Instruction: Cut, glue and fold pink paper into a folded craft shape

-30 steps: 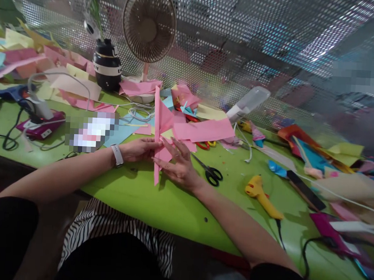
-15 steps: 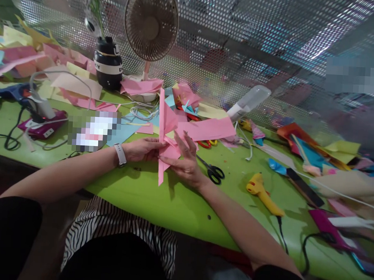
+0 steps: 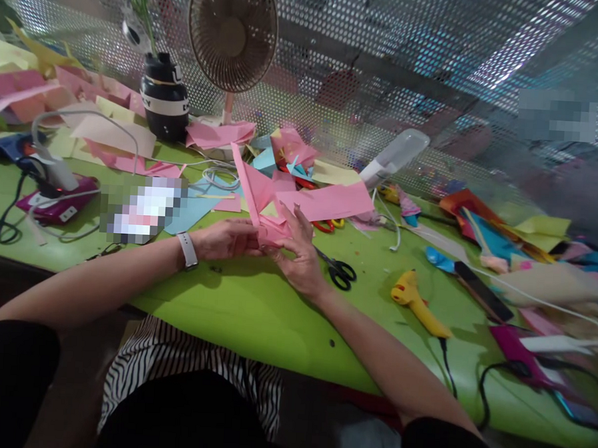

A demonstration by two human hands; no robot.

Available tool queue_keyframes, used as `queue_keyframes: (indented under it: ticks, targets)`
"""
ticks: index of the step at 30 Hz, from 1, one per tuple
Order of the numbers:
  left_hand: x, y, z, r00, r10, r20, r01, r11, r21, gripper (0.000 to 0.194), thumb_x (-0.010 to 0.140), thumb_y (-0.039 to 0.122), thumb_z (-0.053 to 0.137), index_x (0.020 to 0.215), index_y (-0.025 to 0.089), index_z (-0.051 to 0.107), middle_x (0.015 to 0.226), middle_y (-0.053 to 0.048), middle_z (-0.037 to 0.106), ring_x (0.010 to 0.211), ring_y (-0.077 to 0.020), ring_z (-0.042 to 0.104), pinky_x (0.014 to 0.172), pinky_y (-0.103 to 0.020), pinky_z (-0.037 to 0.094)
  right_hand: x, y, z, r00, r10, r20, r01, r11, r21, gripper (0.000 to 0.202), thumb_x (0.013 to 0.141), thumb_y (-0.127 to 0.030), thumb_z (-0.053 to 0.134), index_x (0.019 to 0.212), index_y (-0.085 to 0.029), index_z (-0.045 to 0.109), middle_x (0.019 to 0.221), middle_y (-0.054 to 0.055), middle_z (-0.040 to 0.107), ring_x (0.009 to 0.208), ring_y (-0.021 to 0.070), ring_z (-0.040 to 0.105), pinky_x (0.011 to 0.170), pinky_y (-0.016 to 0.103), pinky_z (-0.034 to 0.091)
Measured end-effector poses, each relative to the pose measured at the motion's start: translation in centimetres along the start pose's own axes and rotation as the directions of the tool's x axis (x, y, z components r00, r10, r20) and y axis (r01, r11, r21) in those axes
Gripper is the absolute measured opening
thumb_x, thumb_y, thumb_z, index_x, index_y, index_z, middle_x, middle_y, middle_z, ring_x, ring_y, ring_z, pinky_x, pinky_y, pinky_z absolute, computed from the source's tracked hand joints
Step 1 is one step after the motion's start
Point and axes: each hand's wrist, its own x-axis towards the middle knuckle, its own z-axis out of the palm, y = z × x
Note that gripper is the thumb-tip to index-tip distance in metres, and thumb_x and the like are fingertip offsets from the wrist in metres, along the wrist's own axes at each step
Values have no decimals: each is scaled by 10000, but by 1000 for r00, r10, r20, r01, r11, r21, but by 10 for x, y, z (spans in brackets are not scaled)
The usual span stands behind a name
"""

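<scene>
A folded piece of pink paper [image 3: 255,189] is held between my two hands above the green table [image 3: 234,314]. My left hand [image 3: 228,239], with a white band at the wrist, pinches its lower left part. My right hand [image 3: 300,257] grips the paper from the right, thumb low and fingers raised along it. The folded strip leans up and to the left; its lower end is hidden by the hands. Just behind lies a flat pink paper strip [image 3: 330,201]. Black-handled scissors [image 3: 341,274] rest to the right of my right hand.
A yellow glue gun [image 3: 418,302] lies at the right, near a purple power strip [image 3: 515,356]. On the left are a blurred-out phone [image 3: 147,209] and another purple power strip [image 3: 62,201]. A fan [image 3: 232,37], a black bottle [image 3: 164,100] and loose coloured paper stand along the mesh wall.
The folded pink paper has tipped from upright to leaning left, and its lower tip no longer shows below the hands. Both hands stay on it. The view has shifted slightly.
</scene>
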Motion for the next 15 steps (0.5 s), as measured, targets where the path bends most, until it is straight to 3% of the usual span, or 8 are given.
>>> queue_keyframes:
  ticks: [4, 9, 15]
  targets:
    - [0, -2, 1, 1000, -1, 3, 1, 1000, 10, 49, 851, 107, 620, 891, 96, 647, 865, -85, 732, 795, -151, 705, 813, -275, 554, 1, 0, -2, 999, 12, 33, -12, 1000, -3, 133, 885, -275, 671, 763, -268, 722, 1563, -106, 367, 1498, 241, 222, 1220, 569, 239]
    - [2, -2, -1, 999, 10, -37, -9, 1000, 9, 62, 906, 120, 585, 882, 107, 641, 773, -44, 706, 665, -107, 679, 658, -212, 557, 1, -1, -5, 996, -42, 81, 41, 999, 24, 170, 846, -184, 706, 873, -343, 761, 1566, -167, 333, 1518, 229, 152, 1238, 563, 194]
    - [2, -4, -1, 999, 25, -38, -24, 999, 24, 100, 923, 103, 567, 888, 105, 661, 798, -47, 717, 683, -93, 677, 681, -207, 554, 1, 0, -6, 993, 22, 113, -27, 999, 43, 204, 842, -178, 712, 887, -368, 771, 1547, -152, 370, 1524, 226, 132, 1227, 607, 196]
